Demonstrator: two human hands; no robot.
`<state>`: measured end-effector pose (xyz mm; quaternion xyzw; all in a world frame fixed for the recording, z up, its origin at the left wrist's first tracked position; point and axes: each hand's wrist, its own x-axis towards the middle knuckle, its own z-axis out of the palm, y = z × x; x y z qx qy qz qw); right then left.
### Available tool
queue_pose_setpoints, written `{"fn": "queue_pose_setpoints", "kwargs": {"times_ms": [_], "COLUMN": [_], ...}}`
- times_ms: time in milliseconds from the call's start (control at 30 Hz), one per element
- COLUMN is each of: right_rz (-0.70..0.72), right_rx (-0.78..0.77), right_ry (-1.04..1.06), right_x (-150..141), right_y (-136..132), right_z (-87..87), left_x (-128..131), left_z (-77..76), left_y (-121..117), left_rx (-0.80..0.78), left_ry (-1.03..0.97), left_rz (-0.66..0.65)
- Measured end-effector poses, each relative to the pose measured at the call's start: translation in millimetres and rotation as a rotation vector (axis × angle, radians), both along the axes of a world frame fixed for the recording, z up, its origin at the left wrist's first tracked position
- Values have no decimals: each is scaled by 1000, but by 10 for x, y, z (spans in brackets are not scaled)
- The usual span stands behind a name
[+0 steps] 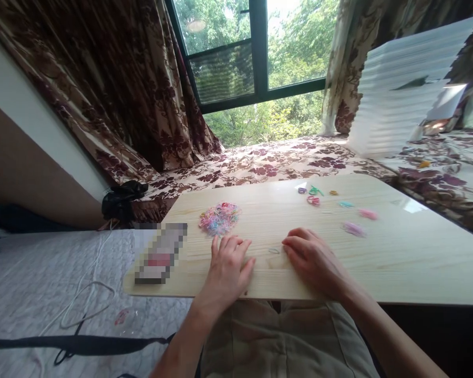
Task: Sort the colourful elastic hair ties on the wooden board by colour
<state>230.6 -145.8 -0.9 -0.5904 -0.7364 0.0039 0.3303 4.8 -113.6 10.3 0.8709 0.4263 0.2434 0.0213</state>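
Observation:
My left hand (230,265) rests on the light wooden table (410,262) with fingers spread and nothing in them. Just beyond its fingertips is a mixed heap of small coloured elastic bands (219,218). My right hand (315,260) lies on the tabletop, fingers pressed together and curled; whatever its fingertips may hold is hidden. Between the hands, close to the right fingertips, is a pale band (274,251). Further off are small one-colour groups: purple (302,190), green (316,190), red-pink (312,200), yellow (333,192), turquoise (346,204), pink (368,214) and lilac (353,229).
A blurred-out flat object (161,254) lies at the table's left end. Behind the table runs a flower-patterned ledge (268,165) under a window. A white corrugated panel (402,89) stands at back right. White cable (90,286) lies on the quilted bedding at left.

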Motion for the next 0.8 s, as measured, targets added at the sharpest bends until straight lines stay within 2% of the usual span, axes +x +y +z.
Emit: {"fn": "queue_pose_setpoints", "kwargs": {"times_ms": [133,300,533,800], "right_rz": [66,63,109,51], "right_rx": [-32,-104,-297,-350], "right_ry": [-11,10,79,108], "right_x": [7,11,51,-5], "right_y": [9,31,124,160], "right_z": [11,30,90,130], "left_x": [-77,-84,-101,-92], "left_z": [-145,-267,-285,-288], "left_y": [63,101,103,94], "left_rx": [57,90,68,76], "left_ry": [-134,-234,-283,-275], "left_rz": [114,187,179,187]}}
